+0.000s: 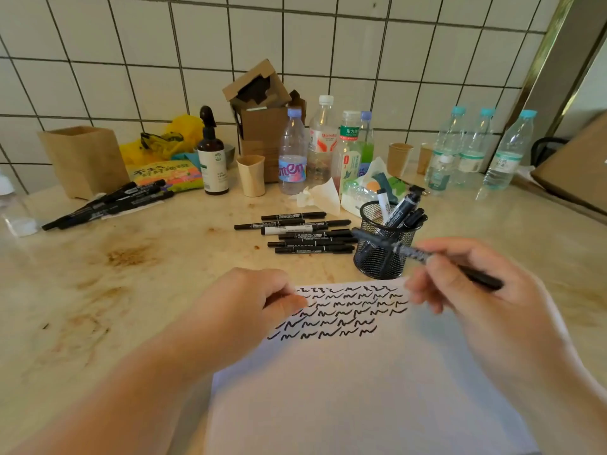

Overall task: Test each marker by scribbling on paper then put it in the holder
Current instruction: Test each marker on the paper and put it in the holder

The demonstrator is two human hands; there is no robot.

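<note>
Head view: a marker held in the right hand between the scribbled paper and the mesh holder.

The right fingers pinch the marker near its middle, the blurred barrel lying nearly level across the front of the holder; the left hand rests half-curled on the paper's upper left edge, and whether it holds anything cannot be told. Likely risks: the long barrel could strike the light holder's rim and tip it with the markers already inside; an uncapped tip could streak the counter or a sleeve. Untested markers lie in a row just left of the holder; another group lies well apart at far left. The counter is pale, stained stone, crowded at the back with bottles, paper cups and cardboard boxes against a white tiled wall.
</note>
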